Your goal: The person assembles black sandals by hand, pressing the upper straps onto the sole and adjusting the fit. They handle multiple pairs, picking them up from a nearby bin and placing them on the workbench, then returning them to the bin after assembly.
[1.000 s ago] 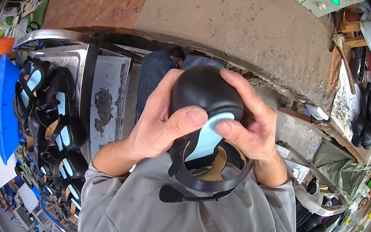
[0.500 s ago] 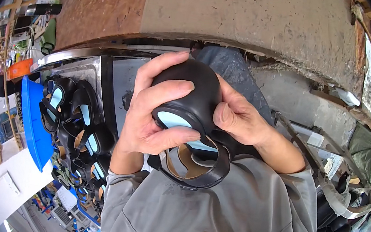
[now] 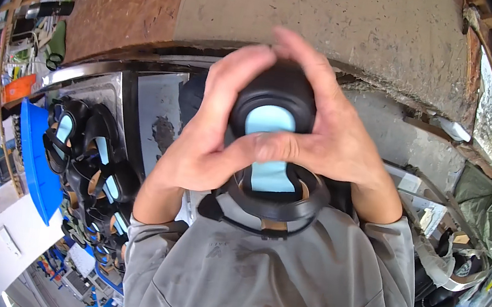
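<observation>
Between my two hands is a black shoe (image 3: 279,87) with a rounded closed toe, a pale blue sole inlay (image 3: 271,120) facing up, and a buckled strap that hangs toward my shirt. My left hand (image 3: 216,122) wraps its left side, fingers over the toe and thumb across the blue inlay. From the other side my right hand (image 3: 335,124) grips it, its thumb meeting the left thumb over the inlay. Motion smears the fingertips of both hands around the toe. The shoe's far side is hidden.
A worn bench (image 3: 311,20) spans the far side, with a brown board (image 3: 128,10) on its left. At left, several similar black shoes (image 3: 98,154) are heaped beside a blue plastic bin (image 3: 41,171). More dark shoes (image 3: 439,306) lie at lower right.
The shoe has turned so its blue inlay faces up more fully. My right hand has shifted from the side to around the toe, and its thumb now lies across the inlay.
</observation>
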Demonstrator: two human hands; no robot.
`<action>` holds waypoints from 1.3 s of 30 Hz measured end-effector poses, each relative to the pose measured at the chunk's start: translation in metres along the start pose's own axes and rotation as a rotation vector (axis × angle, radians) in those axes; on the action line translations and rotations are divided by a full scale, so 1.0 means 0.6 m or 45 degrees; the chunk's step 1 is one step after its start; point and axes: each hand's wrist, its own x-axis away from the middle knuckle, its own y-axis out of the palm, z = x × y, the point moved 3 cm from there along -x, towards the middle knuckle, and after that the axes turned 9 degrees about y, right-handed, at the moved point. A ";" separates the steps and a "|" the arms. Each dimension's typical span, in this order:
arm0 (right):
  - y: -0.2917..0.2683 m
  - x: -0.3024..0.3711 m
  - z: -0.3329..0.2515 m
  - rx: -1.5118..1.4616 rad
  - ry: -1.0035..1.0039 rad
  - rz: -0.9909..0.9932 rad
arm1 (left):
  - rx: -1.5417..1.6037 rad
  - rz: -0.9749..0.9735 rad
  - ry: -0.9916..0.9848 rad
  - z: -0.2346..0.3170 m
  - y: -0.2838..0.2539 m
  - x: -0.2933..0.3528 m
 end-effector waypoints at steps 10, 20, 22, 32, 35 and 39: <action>-0.019 0.022 0.036 -0.799 0.183 0.006 | 1.016 0.177 -0.433 -0.013 0.084 0.134; -0.040 0.006 -0.016 -0.377 0.278 -0.266 | 0.669 -0.027 -0.491 0.039 0.066 0.152; -0.046 0.006 -0.071 -0.042 0.332 -0.285 | 0.457 0.031 -0.429 0.042 0.070 0.163; 0.030 0.045 -0.087 0.656 0.089 -0.446 | 0.405 0.139 -0.341 0.050 0.073 0.196; 0.040 0.043 -0.079 0.612 0.088 -0.469 | 0.440 0.124 -0.380 0.050 0.065 0.204; 0.052 0.045 -0.080 0.730 0.031 -0.461 | 0.503 0.142 -0.373 0.048 0.060 0.214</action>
